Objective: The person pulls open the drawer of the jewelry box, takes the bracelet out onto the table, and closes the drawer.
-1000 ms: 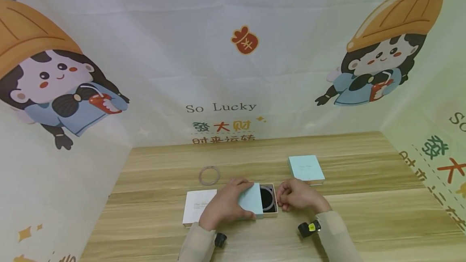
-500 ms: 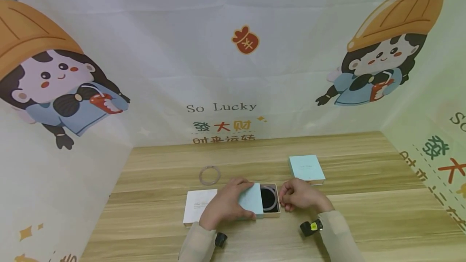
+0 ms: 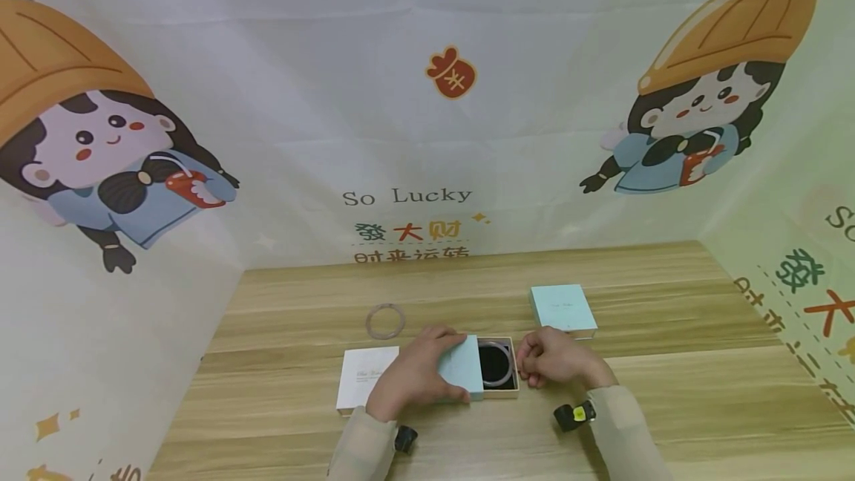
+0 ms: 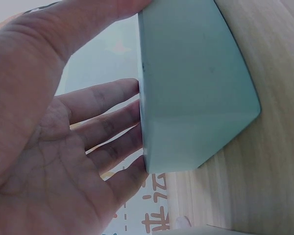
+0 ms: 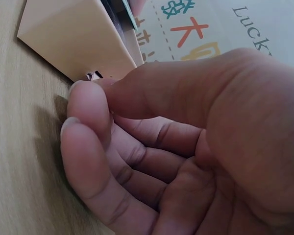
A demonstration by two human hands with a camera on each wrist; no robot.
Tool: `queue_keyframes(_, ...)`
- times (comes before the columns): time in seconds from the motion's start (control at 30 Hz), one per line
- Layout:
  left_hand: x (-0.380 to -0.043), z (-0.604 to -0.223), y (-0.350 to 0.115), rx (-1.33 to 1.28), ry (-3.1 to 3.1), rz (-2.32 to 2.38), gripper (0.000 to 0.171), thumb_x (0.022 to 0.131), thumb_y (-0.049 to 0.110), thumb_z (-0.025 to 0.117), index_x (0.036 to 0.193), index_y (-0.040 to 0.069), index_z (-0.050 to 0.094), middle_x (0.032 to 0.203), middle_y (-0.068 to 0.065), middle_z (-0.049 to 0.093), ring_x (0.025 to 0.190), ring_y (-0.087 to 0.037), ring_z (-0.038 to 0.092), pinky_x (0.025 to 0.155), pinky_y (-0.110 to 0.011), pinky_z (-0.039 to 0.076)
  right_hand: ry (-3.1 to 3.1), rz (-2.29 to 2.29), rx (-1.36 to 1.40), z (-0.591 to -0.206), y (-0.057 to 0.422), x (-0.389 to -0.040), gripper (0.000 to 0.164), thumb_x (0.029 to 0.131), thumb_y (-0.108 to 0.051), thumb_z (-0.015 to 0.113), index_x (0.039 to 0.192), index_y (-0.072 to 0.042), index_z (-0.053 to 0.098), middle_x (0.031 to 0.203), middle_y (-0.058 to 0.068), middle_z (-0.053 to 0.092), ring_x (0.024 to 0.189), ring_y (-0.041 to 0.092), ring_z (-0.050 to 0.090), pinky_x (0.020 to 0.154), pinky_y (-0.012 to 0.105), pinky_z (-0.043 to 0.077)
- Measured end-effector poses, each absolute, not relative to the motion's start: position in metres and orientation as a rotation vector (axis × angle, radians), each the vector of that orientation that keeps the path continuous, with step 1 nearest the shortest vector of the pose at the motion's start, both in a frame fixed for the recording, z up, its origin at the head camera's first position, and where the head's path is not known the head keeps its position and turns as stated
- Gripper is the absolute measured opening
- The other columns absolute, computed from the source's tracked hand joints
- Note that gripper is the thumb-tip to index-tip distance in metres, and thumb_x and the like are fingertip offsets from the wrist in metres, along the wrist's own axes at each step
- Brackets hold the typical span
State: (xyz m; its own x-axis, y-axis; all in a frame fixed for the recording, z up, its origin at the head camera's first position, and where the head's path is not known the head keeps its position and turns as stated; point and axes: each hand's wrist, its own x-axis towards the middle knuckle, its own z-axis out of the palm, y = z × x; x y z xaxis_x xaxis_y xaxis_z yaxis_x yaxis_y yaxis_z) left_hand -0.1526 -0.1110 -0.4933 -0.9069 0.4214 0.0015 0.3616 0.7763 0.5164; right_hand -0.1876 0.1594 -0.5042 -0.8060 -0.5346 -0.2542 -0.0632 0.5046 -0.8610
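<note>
My left hand [image 3: 417, 373] spans the pale blue sleeve [image 3: 462, 367] of a drawer-style jewelry box, thumb at the near side and fingers toward the far side. In the left wrist view, fingertips touch an edge of the sleeve [image 4: 196, 83]. The cream inner drawer [image 3: 501, 394] sticks out to the right, partly inside the sleeve. A pale bangle [image 3: 511, 370] lies in it on a black lining. At the drawer's right end, my right hand [image 3: 557, 358] pinches a small ribbon tab [image 5: 93, 75] between thumb and index finger; most of the tab is hidden.
Left of my left hand lies a white box [image 3: 361, 373], partly covered by that hand. Behind it a second bangle [image 3: 385, 304] rests on the wooden table [image 3: 668, 392]. Another pale blue box [image 3: 563, 306] sits behind my right hand. Printed fabric walls [image 3: 521, 132] enclose the table.
My right hand has moved slightly right, drawing the inner drawer further out of the sleeve. More of the bangle inside shows now. My left hand has stayed in place on the sleeve.
</note>
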Motion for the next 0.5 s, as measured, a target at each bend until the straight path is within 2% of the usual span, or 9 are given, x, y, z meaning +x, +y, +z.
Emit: queue_keyframes(0.5,-0.1521,-0.4927,-0.1114,0.639,2.844,0.798,0.089,0.066,0.036,0.097,0.143,0.009,0.060,0.139,-0.005,0.060,0.124,-0.023,0.056,0.100,-0.039,0.052,2.295,-1.235,-0.456,-0.5037,0.1614,-0.1862,0.006,0.088,0.005,0.060,0.087,0.002,0.065,0.074,0.007,0.066,0.061,0.013,0.063,0.058,0.028,0.057)
